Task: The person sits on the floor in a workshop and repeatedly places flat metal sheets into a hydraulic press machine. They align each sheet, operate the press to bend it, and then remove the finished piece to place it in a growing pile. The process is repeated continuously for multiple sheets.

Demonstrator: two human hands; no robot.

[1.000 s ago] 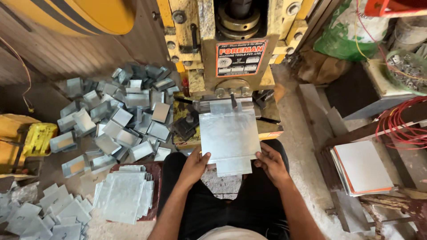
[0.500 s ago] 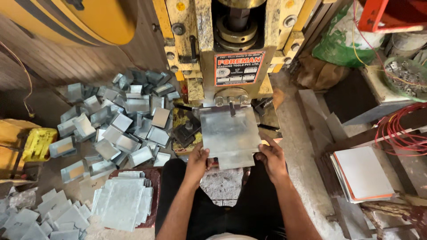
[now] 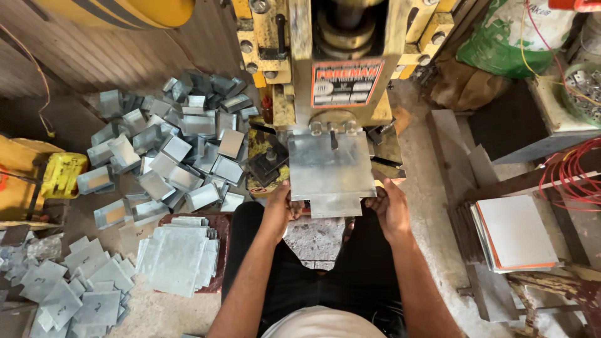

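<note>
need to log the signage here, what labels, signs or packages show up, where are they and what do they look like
Label plate: front of the yellow press, above the metal sheet; rectangular, red with white panel.
Green sack: top right, bulging, tied with cord.
Brown bag: below the green sack, crumpled.
No screens visible.

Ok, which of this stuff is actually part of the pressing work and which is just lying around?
In use:
left hand
right hand
metal sheet
press
stack of flat blanks
heap of bent pieces

Lying about:
green sack
red cable
yellow can
</note>
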